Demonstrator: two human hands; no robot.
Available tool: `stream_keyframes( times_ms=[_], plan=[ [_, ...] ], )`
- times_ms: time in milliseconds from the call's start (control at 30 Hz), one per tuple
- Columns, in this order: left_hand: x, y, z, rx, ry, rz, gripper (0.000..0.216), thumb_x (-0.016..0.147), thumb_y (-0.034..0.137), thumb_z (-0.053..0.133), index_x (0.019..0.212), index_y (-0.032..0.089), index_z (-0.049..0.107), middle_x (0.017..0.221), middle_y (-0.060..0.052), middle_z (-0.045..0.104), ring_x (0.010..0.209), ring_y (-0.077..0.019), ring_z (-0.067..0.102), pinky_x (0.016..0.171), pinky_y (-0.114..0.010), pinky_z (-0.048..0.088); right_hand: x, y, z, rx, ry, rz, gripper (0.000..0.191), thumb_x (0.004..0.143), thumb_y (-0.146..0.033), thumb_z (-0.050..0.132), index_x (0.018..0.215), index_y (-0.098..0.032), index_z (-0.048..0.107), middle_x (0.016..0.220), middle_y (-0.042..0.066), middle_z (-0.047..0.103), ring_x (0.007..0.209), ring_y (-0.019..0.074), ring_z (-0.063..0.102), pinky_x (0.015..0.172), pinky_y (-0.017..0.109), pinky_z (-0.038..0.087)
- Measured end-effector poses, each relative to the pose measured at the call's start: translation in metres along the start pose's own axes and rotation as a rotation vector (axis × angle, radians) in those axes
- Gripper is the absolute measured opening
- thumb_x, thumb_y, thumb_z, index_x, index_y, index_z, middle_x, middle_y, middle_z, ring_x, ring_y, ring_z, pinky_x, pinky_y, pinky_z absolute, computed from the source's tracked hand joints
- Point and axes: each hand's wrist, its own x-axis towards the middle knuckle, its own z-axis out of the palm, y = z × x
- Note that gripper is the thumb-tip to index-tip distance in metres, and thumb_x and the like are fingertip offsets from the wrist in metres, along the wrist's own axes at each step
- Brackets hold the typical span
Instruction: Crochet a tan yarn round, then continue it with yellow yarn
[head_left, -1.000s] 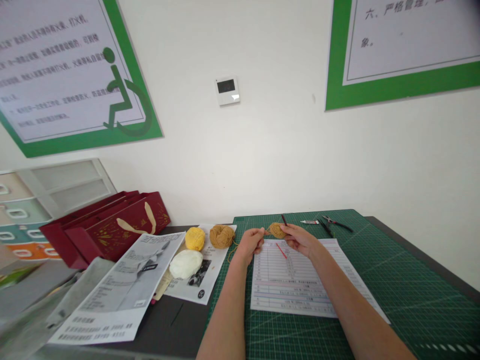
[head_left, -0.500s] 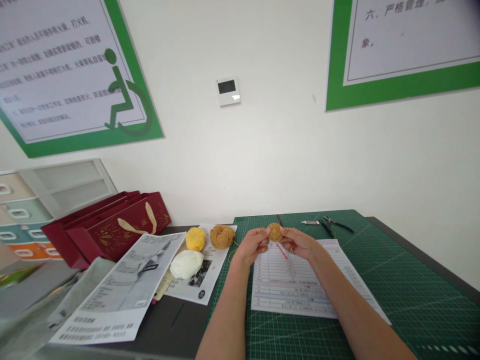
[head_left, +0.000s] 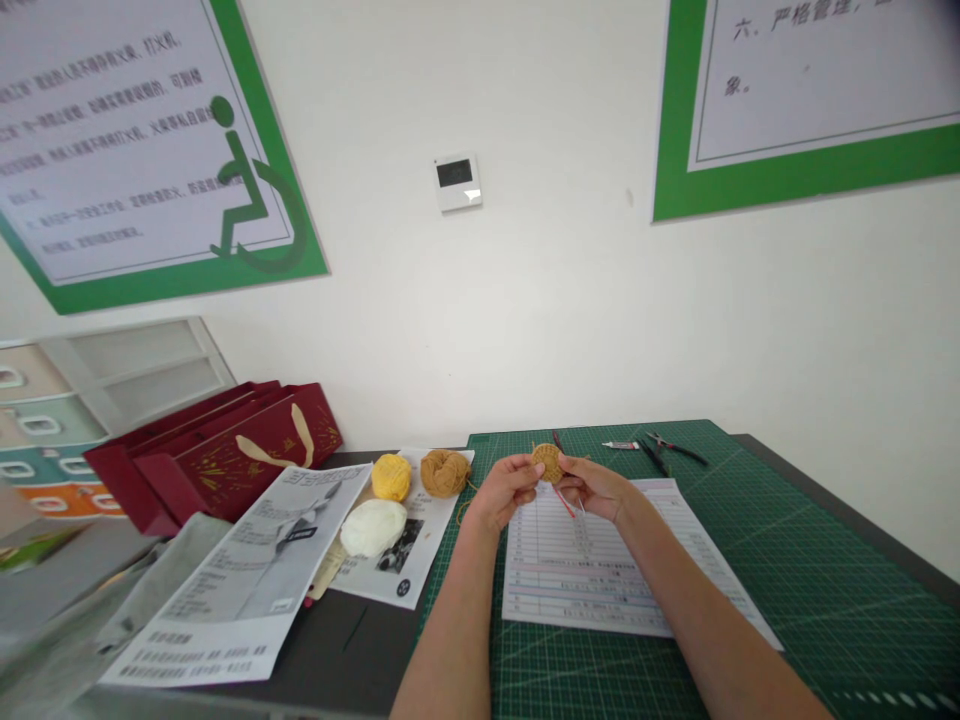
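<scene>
A small round tan crochet piece (head_left: 548, 461) is pinched between both hands above the green cutting mat (head_left: 787, 560). My left hand (head_left: 507, 489) grips its left edge with closed fingers. My right hand (head_left: 598, 487) grips its right edge and also holds a red-handled crochet hook (head_left: 564, 499) that slants down across the palm. A tan strand runs from the piece toward the brown yarn ball (head_left: 444, 472). A printed table sheet (head_left: 592, 570) lies on the mat under my hands.
A yellow yarn ball (head_left: 391, 476) and a white yarn ball (head_left: 372, 527) rest on printed pages (head_left: 247, 580) left of the mat. Dark red gift bags (head_left: 217, 450) lie at the far left. Pliers (head_left: 675, 447) and a small tube (head_left: 619, 445) sit at the mat's far edge.
My hands have drawn closer together and turned the crochet piece so its flat round face now shows. The hook has tilted with my right hand.
</scene>
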Motion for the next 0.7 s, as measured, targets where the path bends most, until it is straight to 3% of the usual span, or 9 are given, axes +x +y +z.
stream_keyframes(
  times_ms=[100, 200, 333, 433, 500, 600, 700],
  plan=[
    [0.000, 0.001, -0.001, -0.064, -0.039, -0.018, 0.031, 0.065, 0.030, 0.082, 0.075, 0.011, 0.060, 0.056, 0.008, 0.033, 0.046, -0.0019, 0.022, 0.043, -0.019, 0.015, -0.001, -0.001, 0.001, -0.151, 0.046, -0.016, 0.056, 0.055, -0.067, 0.076, 0.074, -0.018, 0.056, 0.056, -0.008, 0.036, 0.047, 0.0041, 0.025, 0.042, 0.017, 0.024],
    [0.000, 0.003, -0.005, -0.149, 0.038, -0.035, 0.032, 0.063, 0.026, 0.083, 0.069, 0.012, 0.054, 0.054, 0.009, 0.031, 0.045, -0.0020, 0.022, 0.041, -0.017, 0.015, -0.002, -0.003, -0.006, -0.390, 0.166, -0.022, 0.053, 0.066, -0.070, 0.064, 0.073, -0.018, 0.057, 0.055, -0.007, 0.038, 0.046, 0.0060, 0.028, 0.044, 0.020, 0.025],
    [0.004, 0.002, -0.016, -0.213, 0.180, -0.016, 0.044, 0.061, 0.029, 0.083, 0.059, 0.017, 0.040, 0.048, 0.011, 0.026, 0.042, -0.0022, 0.020, 0.038, -0.016, 0.013, -0.004, -0.005, -0.018, -0.811, 0.389, 0.003, 0.032, 0.066, -0.043, 0.075, 0.060, -0.017, 0.057, 0.053, -0.004, 0.047, 0.051, 0.0101, 0.043, 0.050, 0.023, 0.028],
    [0.007, 0.000, -0.020, -0.215, 0.239, -0.003, 0.048, 0.058, 0.029, 0.084, 0.058, 0.019, 0.037, 0.046, 0.011, 0.027, 0.041, -0.0017, 0.018, 0.036, -0.015, 0.012, -0.006, 0.000, -0.012, -1.105, 0.471, 0.046, 0.019, 0.064, -0.028, 0.076, 0.059, -0.017, 0.062, 0.060, 0.002, 0.059, 0.063, 0.0175, 0.057, 0.058, 0.026, 0.034],
    [0.007, -0.001, -0.020, -0.214, 0.259, -0.005, 0.047, 0.058, 0.029, 0.083, 0.058, 0.019, 0.037, 0.046, 0.011, 0.028, 0.040, -0.0017, 0.019, 0.035, -0.015, 0.012, -0.007, 0.006, -0.001, -1.265, 0.495, 0.067, 0.013, 0.062, -0.022, 0.075, 0.060, -0.017, 0.064, 0.068, 0.006, 0.065, 0.073, 0.0225, 0.064, 0.063, 0.028, 0.038],
    [0.007, -0.002, -0.018, -0.215, 0.272, -0.010, 0.045, 0.059, 0.028, 0.083, 0.058, 0.018, 0.038, 0.046, 0.010, 0.030, 0.040, -0.0017, 0.020, 0.035, -0.015, 0.013, -0.007, 0.011, 0.010, -1.438, 0.510, 0.085, 0.006, 0.070, -0.021, 0.069, 0.069, -0.015, 0.067, 0.080, 0.012, 0.071, 0.083, 0.0267, 0.067, 0.068, 0.030, 0.042],
    [0.006, -0.001, -0.017, -0.215, 0.278, -0.012, 0.045, 0.059, 0.027, 0.083, 0.058, 0.018, 0.039, 0.046, 0.010, 0.031, 0.039, -0.0015, 0.020, 0.035, -0.015, 0.013, -0.008, 0.008, 0.006, -1.534, 0.537, 0.097, 0.011, 0.078, -0.022, 0.062, 0.077, -0.014, 0.069, 0.087, 0.015, 0.072, 0.088, 0.0269, 0.068, 0.071, 0.031, 0.044]
  ],
)
